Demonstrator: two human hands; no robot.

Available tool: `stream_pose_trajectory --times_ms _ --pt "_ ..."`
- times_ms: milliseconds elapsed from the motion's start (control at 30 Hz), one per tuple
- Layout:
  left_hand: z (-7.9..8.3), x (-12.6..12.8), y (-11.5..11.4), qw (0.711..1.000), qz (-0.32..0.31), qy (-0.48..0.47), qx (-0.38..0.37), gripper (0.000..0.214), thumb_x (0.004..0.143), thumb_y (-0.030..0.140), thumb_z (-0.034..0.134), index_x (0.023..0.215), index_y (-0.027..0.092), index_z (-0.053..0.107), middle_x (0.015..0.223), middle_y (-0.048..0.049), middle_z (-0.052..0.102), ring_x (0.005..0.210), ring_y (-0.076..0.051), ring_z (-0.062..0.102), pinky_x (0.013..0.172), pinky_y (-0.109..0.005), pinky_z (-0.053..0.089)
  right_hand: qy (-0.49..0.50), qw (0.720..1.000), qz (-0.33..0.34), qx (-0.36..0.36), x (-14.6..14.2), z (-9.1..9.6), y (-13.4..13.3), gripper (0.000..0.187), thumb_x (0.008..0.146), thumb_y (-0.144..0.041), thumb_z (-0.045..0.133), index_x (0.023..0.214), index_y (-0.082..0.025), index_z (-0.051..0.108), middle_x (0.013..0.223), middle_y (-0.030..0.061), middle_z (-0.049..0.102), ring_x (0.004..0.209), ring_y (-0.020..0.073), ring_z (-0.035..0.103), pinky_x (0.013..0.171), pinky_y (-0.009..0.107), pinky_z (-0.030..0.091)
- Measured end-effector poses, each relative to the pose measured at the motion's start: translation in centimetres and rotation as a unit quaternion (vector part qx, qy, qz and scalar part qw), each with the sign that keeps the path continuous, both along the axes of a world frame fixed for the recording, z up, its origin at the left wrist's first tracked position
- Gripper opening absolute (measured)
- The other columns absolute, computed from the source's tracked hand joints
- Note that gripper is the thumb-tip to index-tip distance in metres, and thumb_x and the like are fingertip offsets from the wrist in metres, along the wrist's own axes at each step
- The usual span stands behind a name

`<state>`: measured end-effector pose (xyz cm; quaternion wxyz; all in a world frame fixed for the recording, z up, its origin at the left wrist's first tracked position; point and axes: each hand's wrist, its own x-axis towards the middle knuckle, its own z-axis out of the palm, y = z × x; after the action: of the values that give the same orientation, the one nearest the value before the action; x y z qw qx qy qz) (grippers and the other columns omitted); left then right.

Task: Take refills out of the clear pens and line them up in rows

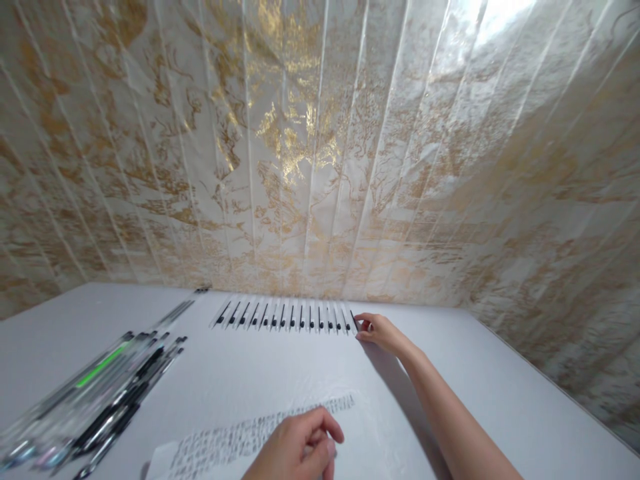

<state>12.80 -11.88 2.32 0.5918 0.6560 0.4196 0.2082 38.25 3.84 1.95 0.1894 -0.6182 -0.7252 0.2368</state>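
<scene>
Head view: a glossy white sheet with gold landscape patterns (280,173) fills the background behind a smooth white tabletop (250,370). A white paper with dense dark writing (220,437) lies at the near edge, partly covered by the left hand. To its left, a loose heap of clear and black plastic pens (113,383) fans out on a slant, perhaps kept aside so the middle stays workable. Near the back edge stands out a row of slim clear pens with black cores (293,320), side by side and evenly spaced, probably so that each can be told apart. The left hand (300,445) is loosely curled; whether it holds anything, I cannot tell. The right hand (384,331) has finger and thumb in a narrow pinch on the rightmost slim pen (355,321), gripping near its ends, seemingly to keep it in line. Within the heap lies a bright green strip (103,365).
</scene>
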Motion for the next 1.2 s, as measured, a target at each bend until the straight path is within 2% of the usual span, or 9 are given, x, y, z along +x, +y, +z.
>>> stream_pose_trajectory --times_ms 233,400,533,700,900,1200 --pt "-0.6 0.0 0.1 1.0 0.0 0.0 -0.003 0.016 0.082 0.03 0.049 0.089 0.018 0.056 0.06 0.0014 0.06 0.058 -0.014 0.051 0.064 -0.025 0.039 0.017 1.0 0.025 -0.002 0.9 0.1 -0.3 0.051 0.067 -0.024 0.07 0.116 -0.012 0.065 0.078 0.0008 0.064 0.066 0.0138 0.054 0.064 0.024 0.042" --pt "-0.3 -0.1 0.0 1.0 -0.005 0.0 0.005 0.018 0.083 0.031 0.048 0.091 0.017 0.056 0.062 0.0004 0.061 0.058 -0.014 0.05 0.064 -0.025 0.038 0.014 1.0 0.021 0.008 1.0 -0.3 -0.3 0.043 0.07 -0.022 0.065 0.112 -0.013 0.067 0.077 0.0006 0.063 0.065 0.0133 0.053 0.065 0.024 0.042" --pt "-0.6 0.0 0.1 1.0 -0.004 -0.003 0.007 0.018 0.082 0.03 0.048 0.091 0.016 0.055 0.06 0.0014 0.059 0.059 -0.014 0.05 0.062 -0.024 0.038 0.011 0.999 0.016 0.027 0.8 -0.5 -0.1 0.039 0.071 -0.024 0.065 0.108 -0.013 0.069 0.076 0.0009 0.063 0.067 0.0141 0.054 0.067 0.025 0.041" --pt "-0.5 0.0 0.0 1.0 -0.002 -0.004 0.002 0.018 0.081 0.031 0.049 0.089 0.016 0.055 0.059 0.0013 0.058 0.058 -0.014 0.049 0.062 -0.024 0.038 0.007 0.998 0.012 0.054 0.7 -0.1 0.0 0.041 0.071 -0.027 0.064 0.11 -0.013 0.068 0.076 0.0003 0.064 0.065 0.0138 0.053 0.067 0.025 0.041" --pt "0.0 -0.2 -0.2 1.0 0.002 -0.031 0.004 0.018 0.082 0.033 0.05 0.09 0.017 0.056 0.062 0.0017 0.058 0.058 -0.012 0.048 0.061 -0.023 0.036 -0.001 0.994 -0.001 0.114 -0.7 -0.1 1.2 0.023 0.075 -0.024 0.057 0.093 -0.016 0.07 0.078 0.0013 0.063 0.068 0.0148 0.054 0.068 0.025 0.04" --pt "-0.4 -0.2 -0.1 1.0 0.001 -0.03 0.0 0.018 0.082 0.031 0.049 0.09 0.017 0.057 0.063 0.0018 0.058 0.056 -0.012 0.046 0.058 -0.023 0.034 -0.014 0.993 0.004 0.118 -1.2 -0.8 2.3 0.016 0.075 -0.022 0.059 0.086 -0.019 0.07 0.076 0.0003 0.064 0.07 0.0152 0.056 0.068 0.024 0.039"
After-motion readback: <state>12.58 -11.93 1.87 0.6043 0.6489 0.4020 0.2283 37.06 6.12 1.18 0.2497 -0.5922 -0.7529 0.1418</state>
